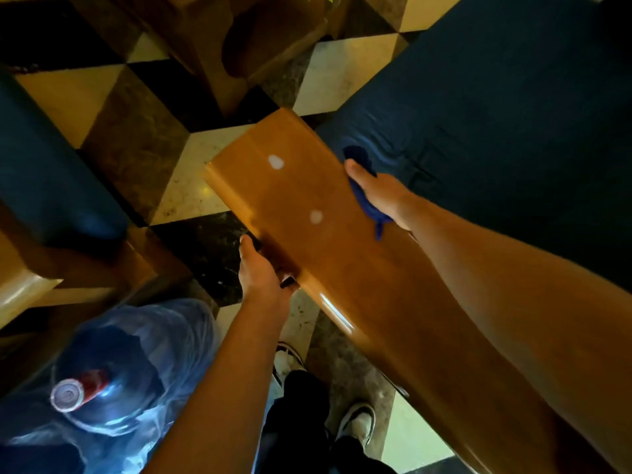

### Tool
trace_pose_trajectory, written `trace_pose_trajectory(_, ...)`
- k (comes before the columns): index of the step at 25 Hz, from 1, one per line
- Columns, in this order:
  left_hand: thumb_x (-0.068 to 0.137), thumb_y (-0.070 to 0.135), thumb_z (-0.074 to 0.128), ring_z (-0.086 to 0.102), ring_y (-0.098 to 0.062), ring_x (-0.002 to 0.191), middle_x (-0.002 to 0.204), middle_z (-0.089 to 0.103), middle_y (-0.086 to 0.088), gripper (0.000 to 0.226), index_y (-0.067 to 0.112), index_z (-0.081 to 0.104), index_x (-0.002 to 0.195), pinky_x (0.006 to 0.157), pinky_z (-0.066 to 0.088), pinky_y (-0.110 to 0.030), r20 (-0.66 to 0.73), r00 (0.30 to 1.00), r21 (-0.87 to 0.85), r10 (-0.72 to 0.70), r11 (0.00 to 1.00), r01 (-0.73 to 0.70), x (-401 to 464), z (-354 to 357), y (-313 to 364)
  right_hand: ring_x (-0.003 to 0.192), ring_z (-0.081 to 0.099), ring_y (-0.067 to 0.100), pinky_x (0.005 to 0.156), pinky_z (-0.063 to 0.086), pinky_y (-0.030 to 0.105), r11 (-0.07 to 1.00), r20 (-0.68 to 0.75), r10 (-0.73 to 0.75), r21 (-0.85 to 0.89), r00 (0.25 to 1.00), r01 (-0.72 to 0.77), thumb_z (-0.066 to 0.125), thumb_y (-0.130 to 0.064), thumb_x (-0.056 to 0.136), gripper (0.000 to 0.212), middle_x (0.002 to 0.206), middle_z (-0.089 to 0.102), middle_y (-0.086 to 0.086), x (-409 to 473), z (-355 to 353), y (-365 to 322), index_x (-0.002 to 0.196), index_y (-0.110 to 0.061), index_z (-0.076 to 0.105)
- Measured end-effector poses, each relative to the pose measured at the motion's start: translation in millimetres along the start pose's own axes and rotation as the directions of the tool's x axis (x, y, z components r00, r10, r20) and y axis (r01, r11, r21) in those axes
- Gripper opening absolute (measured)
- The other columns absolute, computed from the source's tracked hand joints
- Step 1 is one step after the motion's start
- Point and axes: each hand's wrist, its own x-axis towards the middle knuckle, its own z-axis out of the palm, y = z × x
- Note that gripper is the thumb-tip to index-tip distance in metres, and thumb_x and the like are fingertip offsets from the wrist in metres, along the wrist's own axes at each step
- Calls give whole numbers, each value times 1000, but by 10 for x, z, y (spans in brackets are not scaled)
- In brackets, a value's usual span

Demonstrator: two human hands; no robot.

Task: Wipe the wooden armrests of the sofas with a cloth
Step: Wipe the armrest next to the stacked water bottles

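The dark blue sofa cushion fills the 2 o'clock part of the view. The wooden armrest runs from the centre toward 5 o'clock. The right hand is closed on the blue cloth at the armrest's cushion-side edge. The left hand grips the opposite edge; what it holds, I cannot tell.
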Motion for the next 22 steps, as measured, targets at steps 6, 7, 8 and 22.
trace_pose_trajectory(6, 102, 65, 36, 63, -37, 122, 138, 64, -15, 66, 20, 51, 148, 106, 49, -61, -1, 998, 27, -60, 998, 60, 92, -9, 215, 128, 55, 33, 100, 44, 36, 784, -152, -476, -519, 866, 341, 36, -67, 96, 76, 138, 59, 21, -682, 103, 958, 140, -8, 56)
trace_pose_trajectory(7, 101, 65, 36, 62, -37, 123, 140, 64, -14, 66, 22, 51, 149, 107, 48, -61, 3, 998, 20, -60, 998, 60, 116, 4, 240, 146, 39, 36, 116, 32, 44, 597, -60, -598, -698, 799, 395, 34, -65, 98, 77, 159, 40, 22, -829, 201, 1052, 154, -13, 42)
trace_pose_trajectory(8, 101, 66, 36, 62, -37, 123, 141, 63, -13, 65, 24, 51, 149, 107, 48, -61, -3, 998, 8, -61, 998, 61, 145, 32, 256, 154, 22, 40, 122, 21, 53, 461, 18, -646, -788, 763, 409, 30, -68, 100, 77, 170, 22, 17, -927, 278, 1047, 162, -22, 28)
trace_pose_trajectory(22, 102, 64, 37, 59, -38, 125, 140, 62, -12, 63, 26, 48, 151, 109, 45, -63, -178, 984, -36, 4, 999, -10, 432, 240, 732, 111, 66, 27, 94, 47, 36, 996, 158, -53, 85, 986, 40, 50, -68, 97, 66, 138, 65, 12, 853, 292, -1013, 139, -18, 60)
